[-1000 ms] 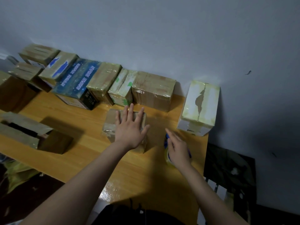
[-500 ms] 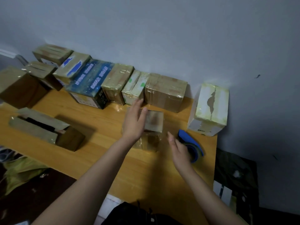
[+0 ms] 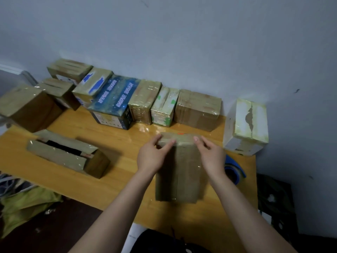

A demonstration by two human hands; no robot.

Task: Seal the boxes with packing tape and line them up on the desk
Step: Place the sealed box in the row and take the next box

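While the brown box point(image 3: 179, 172) is stood on end near the front middle of the desk point(image 3: 118, 179), its top edge is taken from both sides. The upper left corner is gripped by the left hand point(image 3: 151, 157) and the upper right corner by the right hand point(image 3: 211, 156), with fingers curled over the rim. Both grips are narrow and closed on the cardboard. Whether the lower end rests on the wood or is raised just clear cannot be told, as that end is blurred.

The box is judged to be light and fairly stiff, since it is steadied by 2 fingertip holds alone. Its faces shine with tape or film, so a slippery surface is to be expected. A surer hold would be had at the edges and corners, or with palms flat on 2 opposite faces, than on the glossy middle.

The blue tape dispenser point(image 3: 234, 170) lies just beside the right hand, untouched. A row of boxes point(image 3: 197, 110) is lined up along the wall, with a small gap before the white box point(image 3: 249, 125) at the right end. An open box point(image 3: 65, 154) is seen well apart to the left, not yet sealed.
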